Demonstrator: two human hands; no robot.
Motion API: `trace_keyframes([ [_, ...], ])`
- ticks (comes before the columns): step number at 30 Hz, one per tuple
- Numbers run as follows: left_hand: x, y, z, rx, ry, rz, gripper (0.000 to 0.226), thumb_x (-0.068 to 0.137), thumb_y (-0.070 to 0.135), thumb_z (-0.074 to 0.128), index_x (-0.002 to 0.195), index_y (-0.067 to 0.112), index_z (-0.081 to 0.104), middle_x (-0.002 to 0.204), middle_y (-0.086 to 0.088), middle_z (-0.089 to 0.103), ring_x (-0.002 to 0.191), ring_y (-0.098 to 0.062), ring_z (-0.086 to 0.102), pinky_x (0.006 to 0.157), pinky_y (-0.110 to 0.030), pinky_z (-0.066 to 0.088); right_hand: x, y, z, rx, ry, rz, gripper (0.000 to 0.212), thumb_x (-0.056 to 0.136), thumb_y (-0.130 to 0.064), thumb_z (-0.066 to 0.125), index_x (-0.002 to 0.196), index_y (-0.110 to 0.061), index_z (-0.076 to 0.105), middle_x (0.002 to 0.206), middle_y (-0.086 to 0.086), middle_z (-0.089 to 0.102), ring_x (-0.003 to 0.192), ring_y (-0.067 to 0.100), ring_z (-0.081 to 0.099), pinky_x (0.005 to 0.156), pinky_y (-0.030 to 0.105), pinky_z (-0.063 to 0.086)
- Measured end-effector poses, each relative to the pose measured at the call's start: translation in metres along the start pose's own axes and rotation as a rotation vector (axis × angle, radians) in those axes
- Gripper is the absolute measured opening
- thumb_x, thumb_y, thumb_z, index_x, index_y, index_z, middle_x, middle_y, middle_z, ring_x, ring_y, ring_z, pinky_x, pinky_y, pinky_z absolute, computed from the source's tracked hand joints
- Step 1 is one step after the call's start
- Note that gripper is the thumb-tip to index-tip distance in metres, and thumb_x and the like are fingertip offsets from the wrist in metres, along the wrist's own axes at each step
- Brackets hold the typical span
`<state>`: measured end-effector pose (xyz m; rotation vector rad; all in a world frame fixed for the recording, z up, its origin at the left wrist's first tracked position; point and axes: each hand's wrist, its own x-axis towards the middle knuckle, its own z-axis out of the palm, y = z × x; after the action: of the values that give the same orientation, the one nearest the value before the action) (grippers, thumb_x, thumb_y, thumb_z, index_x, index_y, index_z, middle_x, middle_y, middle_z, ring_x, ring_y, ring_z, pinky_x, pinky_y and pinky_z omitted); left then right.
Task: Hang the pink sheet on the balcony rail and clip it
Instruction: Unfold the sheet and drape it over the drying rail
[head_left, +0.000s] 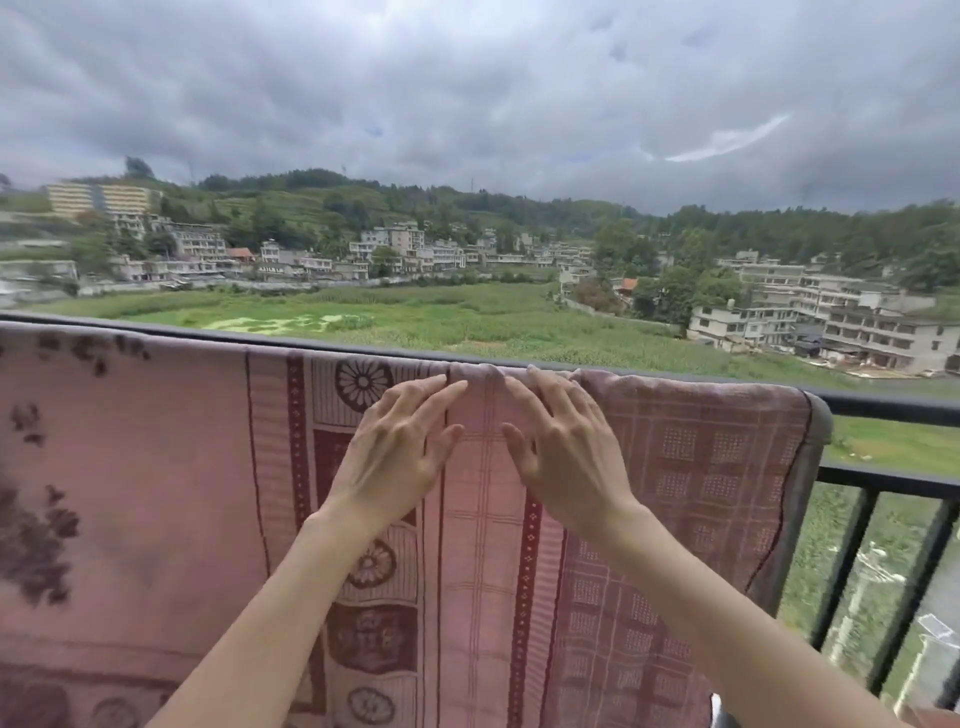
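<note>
**Pink sheet draped over the rail, both hands flat on it**

Fingers (436, 392) of the left hand (395, 452) lie straight and relaxed on the pink sheet (483, 519), grasping nothing. Same with the right hand (566, 452), spread flat just beside it. A bunched fold sits between the fingertips, right at the balcony rail (893, 404). The sheet hangs down beneath both hands. Beyond the fingers: green field (441, 322), houses, cloudy sky.
</note>
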<state>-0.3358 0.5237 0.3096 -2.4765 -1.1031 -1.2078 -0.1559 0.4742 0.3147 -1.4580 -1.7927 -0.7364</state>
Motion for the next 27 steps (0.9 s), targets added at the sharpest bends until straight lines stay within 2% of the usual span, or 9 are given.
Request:
trace_keyframes([
  [3,-0.034,-0.057,-0.044,0.207,-0.013,-0.088,0.054,0.090,0.050,0.026,0.139,0.029,0.037,0.144,0.001,0.041,0.134,-0.019,0.035,0.109,-0.040,0.028,0.020,-0.059,0.031,0.040,-0.030,-0.138,0.053,0.084,-0.039,0.053,0.131,-0.014,0.051,0.134,0.014,0.053,0.125,0.031,0.050,0.108,0.047,0.029],
  [8,-0.063,-0.170,-0.106,0.401,0.065,-0.315,0.052,0.091,0.040,0.033,0.136,0.016,0.043,0.141,-0.009,0.045,0.131,-0.027,0.039,0.108,-0.045,0.028,0.082,-0.155,0.109,0.121,-0.058,-0.285,0.058,0.084,-0.047,0.046,0.133,-0.017,0.049,0.136,0.014,0.052,0.125,0.032,0.050,0.106,0.054,0.034],
  [11,-0.086,-0.231,-0.137,0.440,0.096,-0.418,0.049,0.094,0.035,0.040,0.140,0.018,0.037,0.146,-0.007,0.038,0.136,-0.024,0.031,0.113,-0.043,0.022,0.115,-0.214,0.150,0.167,-0.078,-0.338,0.061,0.085,-0.051,0.035,0.136,-0.018,0.047,0.139,0.014,0.049,0.128,0.031,0.047,0.107,0.054,0.033],
  [14,-0.109,-0.299,-0.171,0.500,0.092,-0.489,0.057,0.090,0.046,0.026,0.141,0.021,0.034,0.148,-0.005,0.034,0.140,-0.022,0.025,0.115,-0.043,0.020,0.148,-0.279,0.193,0.206,-0.097,-0.431,0.062,0.086,-0.052,0.035,0.139,-0.020,0.043,0.144,0.013,0.043,0.133,0.030,0.041,0.110,0.055,0.027],
  [18,-0.135,-0.388,-0.210,0.556,0.121,-0.549,0.055,0.091,0.042,0.029,0.142,0.022,0.033,0.150,-0.002,0.032,0.141,-0.020,0.021,0.115,-0.039,0.017,0.185,-0.359,0.249,0.251,-0.075,-0.482,0.063,0.087,-0.053,0.031,0.140,-0.021,0.040,0.146,0.011,0.041,0.136,0.028,0.037,0.111,0.054,0.026],
  [20,-0.144,-0.430,-0.217,0.577,0.095,-0.564,0.058,0.089,0.048,0.023,0.142,0.024,0.032,0.150,-0.001,0.031,0.141,-0.019,0.020,0.115,-0.038,0.016,0.204,-0.393,0.282,0.289,-0.100,-0.472,0.064,0.087,-0.054,0.029,0.141,-0.022,0.038,0.147,0.011,0.040,0.137,0.028,0.036,0.112,0.054,0.025],
  [24,-0.147,-0.497,-0.223,0.586,0.026,-0.611,0.060,0.088,0.050,0.020,0.143,0.027,0.028,0.153,0.001,0.025,0.143,-0.017,0.015,0.115,-0.034,0.011,0.233,-0.442,0.342,0.339,-0.135,-0.474,0.061,0.089,-0.051,0.040,0.143,-0.022,0.034,0.149,0.012,0.036,0.138,0.030,0.032,0.112,0.050,0.013],
  [27,-0.137,-0.541,-0.230,0.594,0.063,-0.615,0.054,0.092,0.043,0.028,0.144,0.028,0.027,0.153,0.000,0.025,0.142,-0.017,0.016,0.115,-0.033,0.011,0.255,-0.476,0.377,0.380,-0.129,-0.491,0.061,0.089,-0.047,0.049,0.142,-0.021,0.036,0.147,0.013,0.038,0.137,0.031,0.034,0.112,0.052,0.016],
])
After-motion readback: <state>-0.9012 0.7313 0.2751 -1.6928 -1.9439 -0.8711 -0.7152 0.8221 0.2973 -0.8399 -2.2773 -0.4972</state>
